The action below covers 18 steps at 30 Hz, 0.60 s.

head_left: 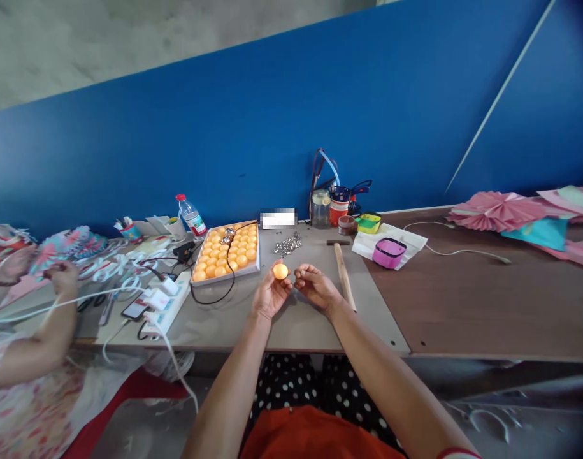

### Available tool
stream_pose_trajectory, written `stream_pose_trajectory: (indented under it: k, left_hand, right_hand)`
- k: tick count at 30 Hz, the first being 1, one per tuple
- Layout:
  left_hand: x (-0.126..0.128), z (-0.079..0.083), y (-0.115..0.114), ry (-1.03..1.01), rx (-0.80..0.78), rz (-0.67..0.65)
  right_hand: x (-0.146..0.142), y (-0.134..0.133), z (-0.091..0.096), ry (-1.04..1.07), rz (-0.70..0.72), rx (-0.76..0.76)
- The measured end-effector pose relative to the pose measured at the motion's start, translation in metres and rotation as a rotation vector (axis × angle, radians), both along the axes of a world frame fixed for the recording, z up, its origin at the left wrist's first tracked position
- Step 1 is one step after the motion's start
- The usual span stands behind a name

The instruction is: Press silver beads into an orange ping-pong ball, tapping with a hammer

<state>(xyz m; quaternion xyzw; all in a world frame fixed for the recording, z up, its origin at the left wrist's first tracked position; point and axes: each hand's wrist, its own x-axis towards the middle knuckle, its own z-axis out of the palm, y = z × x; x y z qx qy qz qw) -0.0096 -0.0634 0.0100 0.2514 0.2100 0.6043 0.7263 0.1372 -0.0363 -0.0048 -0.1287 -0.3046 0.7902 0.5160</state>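
My left hand (271,294) is closed round an orange ping-pong ball (280,271), held up over the grey part of the table. Just to its right, my right hand (317,285) has thumb and fingers pinched together near the ball; whatever it grips is too small to make out. Beyond my hands lies a loose pile of small shiny metal pieces (288,245). A shallow box (225,276) full of orange balls stands to the left, with a black cable and a shiny metal item on top. A hammer (343,274) with a wooden handle lies right of my right hand.
On the left are a power strip (169,309) with chargers, a phone (136,307), a water bottle (192,215) and another person's arm (57,325). Jars (321,209), a purple mesh basket (389,253) and pink paper fans (496,213) stand right, before a blue partition (253,127).
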Motion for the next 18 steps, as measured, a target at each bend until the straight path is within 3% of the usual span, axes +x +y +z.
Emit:
stream_pose_trajectory:
  k: [8, 18]
  left_hand:
    - [0.0032, 0.0074, -0.0032, -0.002, -0.032, -0.037]
    - [0.0033, 0.0009, -0.0012, 0.058, -0.021, -0.059]
  right_hand:
    - [0.0004, -0.0003, -0.0006, -0.005, 0.017, 0.027]
    - [0.0002, -0.0029, 0.0028, -0.003, 0.056, 0.034]
